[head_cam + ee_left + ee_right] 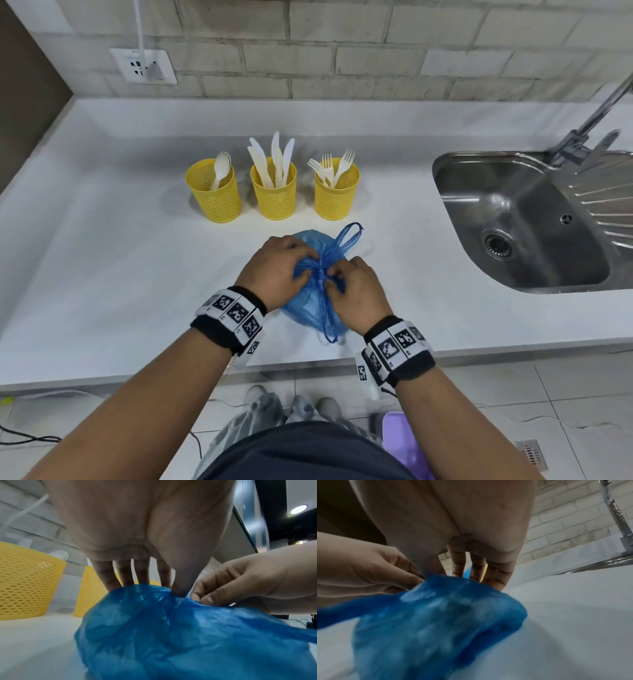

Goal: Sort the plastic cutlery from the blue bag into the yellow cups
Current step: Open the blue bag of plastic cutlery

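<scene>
A blue plastic bag [305, 306] lies on the white counter near its front edge, tied shut at a knot in the middle, with one handle loop towards the cups and one towards me. My left hand [301, 267] and right hand [337, 275] both pinch the bag at the knot. The wrist views show the bag [180, 635] [440, 626] bunched under my fingertips; its contents are hidden. Behind it stand three yellow mesh cups: the left cup [217, 198] holds spoons [221, 168], the middle cup [274, 198] knives [274, 161], the right cup [335, 200] forks [330, 166].
A steel sink [442, 192] with a faucet [596, 120] fills the counter's right side. A wall socket [144, 66] with a cable sits at the back left. White counter stretches left of the bag. A purple object [400, 442] stands on the floor below.
</scene>
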A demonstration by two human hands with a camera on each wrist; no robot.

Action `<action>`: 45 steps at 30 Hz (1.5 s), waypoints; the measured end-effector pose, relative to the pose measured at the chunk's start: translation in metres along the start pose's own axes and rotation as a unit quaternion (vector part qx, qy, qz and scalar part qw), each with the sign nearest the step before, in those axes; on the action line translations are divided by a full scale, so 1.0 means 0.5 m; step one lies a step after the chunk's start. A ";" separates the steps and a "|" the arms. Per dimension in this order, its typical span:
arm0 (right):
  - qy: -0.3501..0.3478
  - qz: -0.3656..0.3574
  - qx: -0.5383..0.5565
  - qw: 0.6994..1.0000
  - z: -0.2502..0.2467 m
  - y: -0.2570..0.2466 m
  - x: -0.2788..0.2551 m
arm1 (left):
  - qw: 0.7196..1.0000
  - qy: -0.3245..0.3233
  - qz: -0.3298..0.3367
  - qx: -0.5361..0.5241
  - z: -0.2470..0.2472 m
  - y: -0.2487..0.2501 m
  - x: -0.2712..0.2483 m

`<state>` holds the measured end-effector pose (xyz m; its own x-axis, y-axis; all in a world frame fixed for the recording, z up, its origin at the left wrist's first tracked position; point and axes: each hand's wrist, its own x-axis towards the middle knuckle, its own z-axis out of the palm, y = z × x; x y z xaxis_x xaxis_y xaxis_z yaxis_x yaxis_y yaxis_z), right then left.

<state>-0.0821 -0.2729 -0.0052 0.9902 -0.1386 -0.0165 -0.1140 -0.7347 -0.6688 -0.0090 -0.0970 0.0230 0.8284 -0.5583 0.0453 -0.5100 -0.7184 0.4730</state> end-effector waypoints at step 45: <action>0.084 -0.064 0.102 0.989 -0.095 -0.001 0.026 | 0.963 0.169 -0.139 -0.157 -0.092 0.020 0.071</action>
<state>-0.0732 -0.3059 0.0299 0.9659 -0.1747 0.1911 0.0473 -0.6066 -0.7936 0.0257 -0.1049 0.0700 0.9779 -0.1574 0.1375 -0.2067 -0.6307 0.7480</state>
